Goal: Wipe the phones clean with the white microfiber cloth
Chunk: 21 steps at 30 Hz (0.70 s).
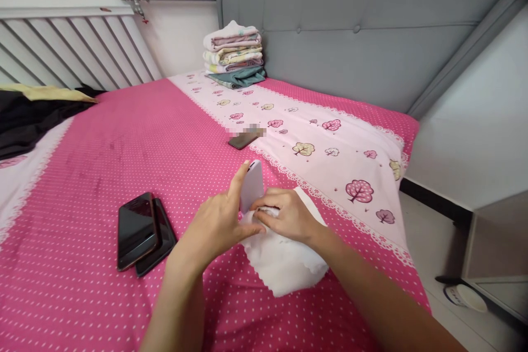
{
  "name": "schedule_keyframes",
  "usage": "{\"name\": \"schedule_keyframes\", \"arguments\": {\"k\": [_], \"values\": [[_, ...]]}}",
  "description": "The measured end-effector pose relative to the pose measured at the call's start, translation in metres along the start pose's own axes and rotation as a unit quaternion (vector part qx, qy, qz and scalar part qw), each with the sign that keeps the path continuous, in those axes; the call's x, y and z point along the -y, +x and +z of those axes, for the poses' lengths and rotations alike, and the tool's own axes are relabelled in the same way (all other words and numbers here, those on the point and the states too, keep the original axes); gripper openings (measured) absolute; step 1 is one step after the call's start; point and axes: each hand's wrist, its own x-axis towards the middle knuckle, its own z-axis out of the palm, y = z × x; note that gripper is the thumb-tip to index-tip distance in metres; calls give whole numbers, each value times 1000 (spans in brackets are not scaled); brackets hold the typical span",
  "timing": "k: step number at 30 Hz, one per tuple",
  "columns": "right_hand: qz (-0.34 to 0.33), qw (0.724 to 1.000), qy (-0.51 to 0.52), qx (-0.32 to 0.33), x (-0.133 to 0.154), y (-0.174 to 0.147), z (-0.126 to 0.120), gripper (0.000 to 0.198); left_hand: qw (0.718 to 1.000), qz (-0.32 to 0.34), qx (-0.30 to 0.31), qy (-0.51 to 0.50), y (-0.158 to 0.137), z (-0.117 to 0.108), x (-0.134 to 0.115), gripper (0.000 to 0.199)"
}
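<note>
A white smartphone [252,184] stands tilted on its edge above the bed. My left hand [220,219] grips it, with the index finger along the top and the thumb near the bottom. My right hand [286,213] pinches a bunched part of a white cloth [280,267] and presses it at the phone's lower end. The rest of the cloth, with its zigzag edge, hangs spread over the pink sheet. To the left lie two dark smartphones, the upper one [137,228] overlapping the lower one [165,231].
Another dark phone [243,139] lies farther off, partly blurred. Folded fabrics [234,55] are stacked against the grey headboard [330,27]. Dark clothing [37,121] lies at the left, near a radiator [74,47]. A white tub [466,298] sits on the floor at right.
</note>
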Motion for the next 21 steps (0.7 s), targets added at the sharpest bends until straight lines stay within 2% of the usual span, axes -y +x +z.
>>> {"name": "schedule_keyframes", "arguments": {"k": [4, 9, 11, 13, 17, 21], "values": [[-3, 1000, 11, 13, 2, -1, 5, 16, 999, -1, -5, -36, 1, 4, 1, 86], [3, 999, 32, -2, 1, 1, 2, 14, 998, 3, -12, -66, 2, 7, 6, 83], [19, 998, 50, -45, -1, 3, 0, 14, 998, 9, -13, -68, 2, 7, 8, 84], [62, 988, 69, -120, -5, 5, -2, 19, 997, 14, -15, -69, 2, 8, 8, 84], [143, 952, 126, -241, -12, 8, -6, 32, 997, 21, -22, -70, 1, 7, 6, 81], [117, 937, 145, -295, -11, 9, -8, 21, 997, 31, -22, -67, 0, 6, 2, 76]]}}
